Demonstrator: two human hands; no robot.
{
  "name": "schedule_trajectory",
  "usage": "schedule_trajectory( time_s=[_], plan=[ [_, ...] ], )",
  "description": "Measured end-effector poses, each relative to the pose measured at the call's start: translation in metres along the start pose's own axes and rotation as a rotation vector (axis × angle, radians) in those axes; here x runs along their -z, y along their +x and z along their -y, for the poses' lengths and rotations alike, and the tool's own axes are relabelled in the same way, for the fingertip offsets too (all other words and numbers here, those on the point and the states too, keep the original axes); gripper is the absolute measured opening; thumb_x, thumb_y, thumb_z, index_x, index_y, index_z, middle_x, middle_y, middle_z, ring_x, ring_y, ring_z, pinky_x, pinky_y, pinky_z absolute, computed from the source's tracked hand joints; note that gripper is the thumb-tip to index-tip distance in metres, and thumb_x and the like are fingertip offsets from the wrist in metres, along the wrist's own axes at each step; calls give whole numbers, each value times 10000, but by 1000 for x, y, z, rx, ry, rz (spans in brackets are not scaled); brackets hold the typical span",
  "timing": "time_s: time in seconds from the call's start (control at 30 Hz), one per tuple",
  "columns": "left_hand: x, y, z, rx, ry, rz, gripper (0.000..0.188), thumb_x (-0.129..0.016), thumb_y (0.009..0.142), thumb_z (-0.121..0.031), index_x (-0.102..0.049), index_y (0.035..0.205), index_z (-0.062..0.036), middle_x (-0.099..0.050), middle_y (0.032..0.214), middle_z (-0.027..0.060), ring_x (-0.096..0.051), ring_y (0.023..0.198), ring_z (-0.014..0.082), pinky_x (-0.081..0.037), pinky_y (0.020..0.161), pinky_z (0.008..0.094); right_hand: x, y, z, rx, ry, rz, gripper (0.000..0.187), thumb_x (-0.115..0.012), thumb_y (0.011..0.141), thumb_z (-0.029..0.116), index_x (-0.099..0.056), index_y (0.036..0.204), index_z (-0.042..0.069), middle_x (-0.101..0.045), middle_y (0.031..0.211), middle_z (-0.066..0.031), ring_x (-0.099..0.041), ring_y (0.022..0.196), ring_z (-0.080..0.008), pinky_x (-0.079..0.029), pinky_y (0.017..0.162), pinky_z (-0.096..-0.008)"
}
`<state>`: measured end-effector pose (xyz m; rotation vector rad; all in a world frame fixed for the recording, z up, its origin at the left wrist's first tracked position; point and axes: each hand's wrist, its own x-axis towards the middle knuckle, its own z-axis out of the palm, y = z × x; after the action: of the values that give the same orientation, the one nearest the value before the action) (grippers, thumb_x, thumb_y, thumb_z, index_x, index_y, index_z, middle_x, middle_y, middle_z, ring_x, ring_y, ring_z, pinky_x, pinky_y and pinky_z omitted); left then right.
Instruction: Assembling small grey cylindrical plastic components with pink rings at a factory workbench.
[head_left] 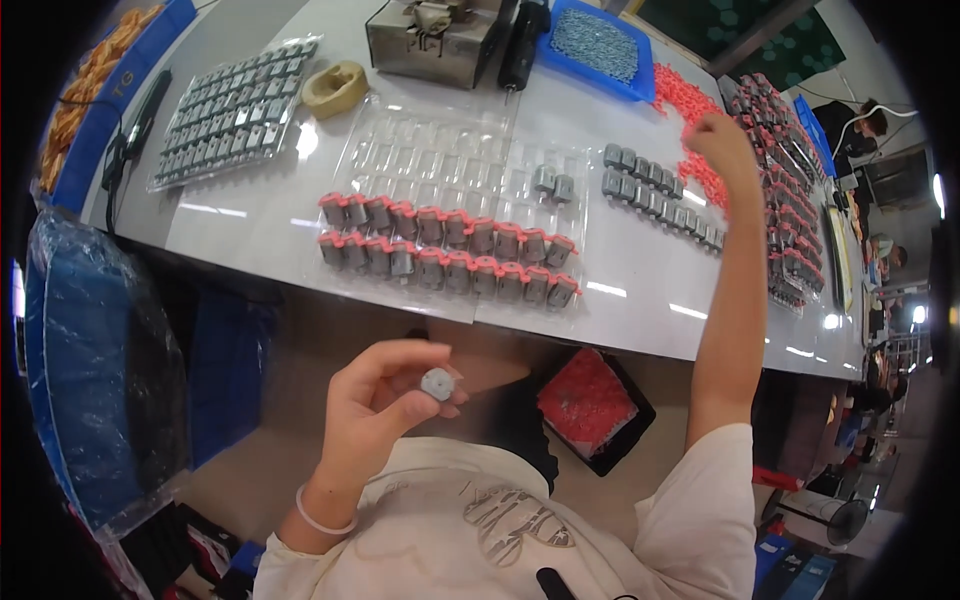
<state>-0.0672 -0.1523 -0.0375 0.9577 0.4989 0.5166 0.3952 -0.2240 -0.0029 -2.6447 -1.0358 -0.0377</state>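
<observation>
In the head view, the left hand (370, 410) holds a small grey cylinder (438, 383) in front of the chest, below the level of the bench (640, 310) edge in the picture. The cylinder is short, with a dull metallic look and a pale, rounded end face showing a small mark at its middle. The left grip is closed on it, thumb on the near side and fingers curled about the far side.

The right hand (722, 145) reaches over the scattered red pieces (705, 175) on the bench; its fingers are bent, but whether that grip has hold of a piece cannot be told.

The bench's near edge bows across the picture between the left hand and the clear tray (430, 150), whose two nearest rows of cylinders carry red pieces. Bare white surface shows between those rows and the edge. Loose grey cylinders (650, 195) stand in rows between the tray and the right forearm. Behind the tray, a metal box (440, 45) and a blue bin (600, 45) bound the space; a yellow roll (335, 88) sits just beside its far left corner.
</observation>
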Motion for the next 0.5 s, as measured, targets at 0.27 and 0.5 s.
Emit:
schedule_trajectory(
  time_s=[0.27,0.5],
  plan=[
    [-16,10,23,62,-145,175,371,-739,753,-167,-570,1014,35,-598,967,137,-629,830,199,-544,663,271,54,-230,160,63,782,493,100,-614,662,74,-556,694,-1,-536,685,-84,-498,635,-146,-378,616,-239],
    [-20,-13,34,-69,-175,272,307,-668,778,29,-587,1072,69,-593,1023,115,-600,915,155,-513,781,254,3,-282,167,207,1213,402,44,-642,728,-15,-598,734,-11,-537,713,-43,-477,589,-78,-338,506,-189]
  ],
)
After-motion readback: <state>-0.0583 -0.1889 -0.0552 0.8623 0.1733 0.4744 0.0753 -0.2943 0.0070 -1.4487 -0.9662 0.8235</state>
